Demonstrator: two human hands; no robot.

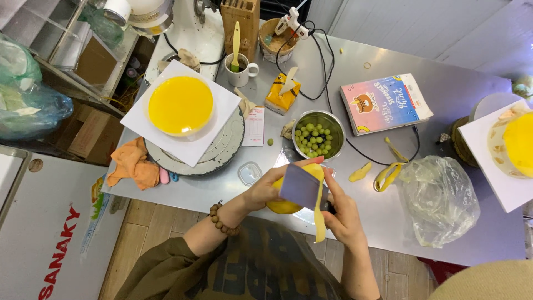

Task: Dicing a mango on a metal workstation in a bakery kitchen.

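Observation:
My left hand (265,191) holds a yellow mango (284,206) just in front of the steel table's near edge. My right hand (343,214) grips a knife whose wide flat blade (300,186) lies against the fruit. A long strip of yellow peel (319,216) hangs down from the mango between the two hands. A wooden bead bracelet (219,219) circles my left wrist.
On the steel table (383,216): a yellow-glazed cake (180,104) on a white board atop a turntable, a metal bowl of green grapes (314,138), peel scraps (387,175), a clear plastic bag (441,197), a book (383,103), a mug, an orange cloth (133,164), a second cake at right.

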